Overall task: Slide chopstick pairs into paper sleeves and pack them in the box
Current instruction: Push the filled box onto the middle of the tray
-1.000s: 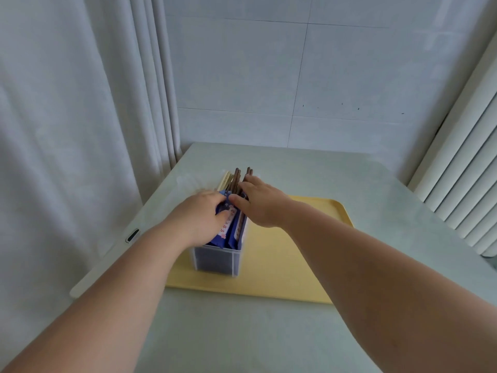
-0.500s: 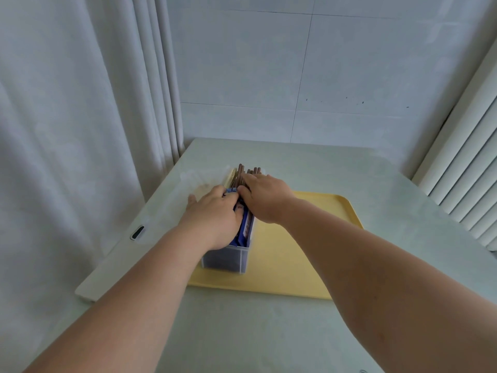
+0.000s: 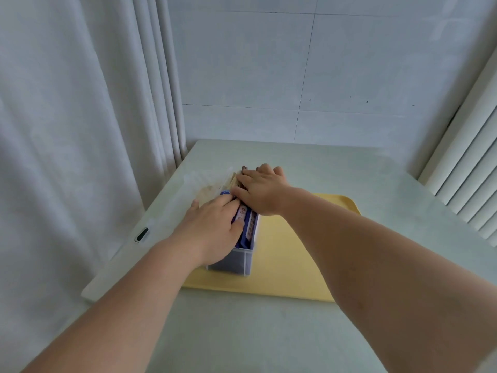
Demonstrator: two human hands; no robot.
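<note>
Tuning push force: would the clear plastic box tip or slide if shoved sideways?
Likely slides first: the yellow tray under the clear plastic box looks smooth. Could tip, being narrow and packed to the rim with sleeved chopsticks. Probably fairly light, thin plastic walls.

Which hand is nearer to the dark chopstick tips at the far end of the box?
Right. The right hand lies with its fingers beside the dark chopstick tips at the far end of the box. The left hand rests on the blue sleeves, toward the near end.
</note>
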